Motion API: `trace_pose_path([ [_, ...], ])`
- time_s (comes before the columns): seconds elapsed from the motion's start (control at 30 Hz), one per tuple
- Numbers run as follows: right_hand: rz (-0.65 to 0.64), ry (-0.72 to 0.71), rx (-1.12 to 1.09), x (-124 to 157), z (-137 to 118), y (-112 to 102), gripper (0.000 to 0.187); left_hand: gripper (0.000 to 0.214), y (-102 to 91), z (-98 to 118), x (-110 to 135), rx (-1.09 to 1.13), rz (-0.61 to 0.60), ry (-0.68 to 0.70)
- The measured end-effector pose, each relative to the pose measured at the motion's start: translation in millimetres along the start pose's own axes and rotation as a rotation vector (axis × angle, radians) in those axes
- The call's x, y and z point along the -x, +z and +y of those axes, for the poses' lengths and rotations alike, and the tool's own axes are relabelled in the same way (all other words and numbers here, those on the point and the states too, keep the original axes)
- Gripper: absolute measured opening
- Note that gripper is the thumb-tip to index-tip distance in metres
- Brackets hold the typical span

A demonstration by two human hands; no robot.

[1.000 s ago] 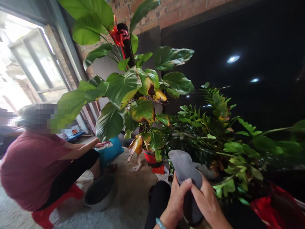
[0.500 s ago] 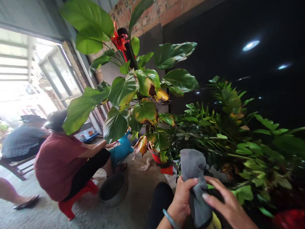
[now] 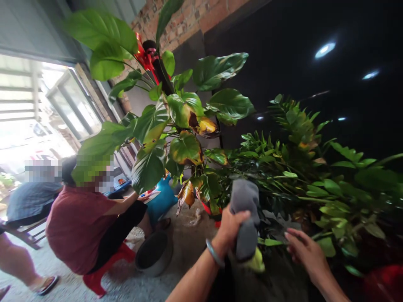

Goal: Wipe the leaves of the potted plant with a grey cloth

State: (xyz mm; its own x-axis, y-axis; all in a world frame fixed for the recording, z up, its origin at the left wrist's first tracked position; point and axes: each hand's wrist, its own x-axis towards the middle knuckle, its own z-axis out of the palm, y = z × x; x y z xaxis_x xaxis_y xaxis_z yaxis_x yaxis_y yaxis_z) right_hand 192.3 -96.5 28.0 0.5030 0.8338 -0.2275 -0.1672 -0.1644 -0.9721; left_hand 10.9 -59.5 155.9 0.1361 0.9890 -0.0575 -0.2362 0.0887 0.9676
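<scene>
A folded grey cloth (image 3: 245, 222) stands upright in my left hand (image 3: 229, 230), whose fingers wrap round it with the thumb across its front. A yellow-green piece (image 3: 256, 261) shows just below the cloth; whether it is joined to it I cannot tell. My right hand (image 3: 305, 251) is to the right, apart from the cloth, its fingers loosely bent and nothing plainly in them. Close to its fingertips is a narrow green leaf (image 3: 272, 242). Leafy potted plants (image 3: 283, 167) spread behind both hands.
A tall broad-leaved plant (image 3: 185, 147) with browned leaves and a red ribbon rises ahead. At left, a person in a maroon shirt (image 3: 80, 226) sits on a red stool (image 3: 94, 279) beside a dark bucket (image 3: 154, 253). Another person (image 3: 30, 201) sits farther back. A dark glossy wall (image 3: 283, 63) stands right.
My right hand has come away from the cloth and moved right. My left hand has shifted slightly left and up, still gripping the cloth. The view has turned a little.
</scene>
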Motion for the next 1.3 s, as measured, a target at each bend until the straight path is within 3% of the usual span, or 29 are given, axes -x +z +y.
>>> trace_pose_path([
  [0.07,-0.057,-0.057,0.136,-1,11,-3,0.053,0.036,-5.6,-19,13,-0.015,-0.123,-0.175],
  [0.13,-0.058,-0.074,0.247,-2,18,-5,0.053,0.039,-7.8,-15,20,0.007,-0.193,-0.198],
  [0.23,-0.028,-0.070,0.225,-1,12,-8,0.048,0.043,-1.5,26,8,0.039,-0.132,0.038],
  [0.33,-0.099,0.011,-0.048,3,-6,-7,0.054,0.043,8.0,51,-16,0.044,-0.040,0.184],
  [0.4,-0.163,0.091,-0.263,6,-16,-6,0.053,0.041,9.8,38,-21,0.003,-0.025,0.139],
  [0.47,-0.208,0.123,-0.425,6,-19,-6,0.047,0.037,6.3,12,-14,-0.054,-0.045,-0.014],
  [0.57,-0.264,0.125,-0.523,2,-14,-10,0.040,0.039,-2.3,-10,7,-0.047,-0.190,-0.263],
  [0.63,-0.284,0.129,-0.529,-2,-9,-15,0.041,0.040,-4.8,4,13,-0.007,-0.219,-0.185],
  [0.7,-0.302,0.128,-0.534,-5,-7,-19,0.043,0.039,-3.6,32,8,0.030,-0.183,-0.003],
  [0.8,-0.337,0.133,-0.559,-6,-9,-21,0.044,0.035,1.1,55,-10,0.131,-0.029,0.112],
  [0.9,-0.299,0.140,-0.600,-2,-14,-18,0.040,0.037,3.3,28,-12,0.109,0.014,-0.010],
  [0.97,-0.265,0.148,-0.618,0,-17,-16,0.039,0.039,1.5,-1,-1,0.017,-0.054,-0.175],
  [1.03,-0.268,0.160,-0.616,1,-17,-16,0.040,0.041,-1.7,-14,12,-0.019,-0.168,-0.290],
  [1.1,-0.277,0.160,-0.605,0,-15,-18,0.041,0.042,-3.8,-4,17,0.005,-0.234,-0.244],
  [1.2,-0.296,0.143,-0.588,-5,-8,-20,0.041,0.044,-2.4,37,4,0.090,-0.230,0.016],
  [1.3,-0.296,0.126,-0.582,-10,0,-18,0.041,0.035,0.8,51,-13,0.156,-0.093,0.075],
])
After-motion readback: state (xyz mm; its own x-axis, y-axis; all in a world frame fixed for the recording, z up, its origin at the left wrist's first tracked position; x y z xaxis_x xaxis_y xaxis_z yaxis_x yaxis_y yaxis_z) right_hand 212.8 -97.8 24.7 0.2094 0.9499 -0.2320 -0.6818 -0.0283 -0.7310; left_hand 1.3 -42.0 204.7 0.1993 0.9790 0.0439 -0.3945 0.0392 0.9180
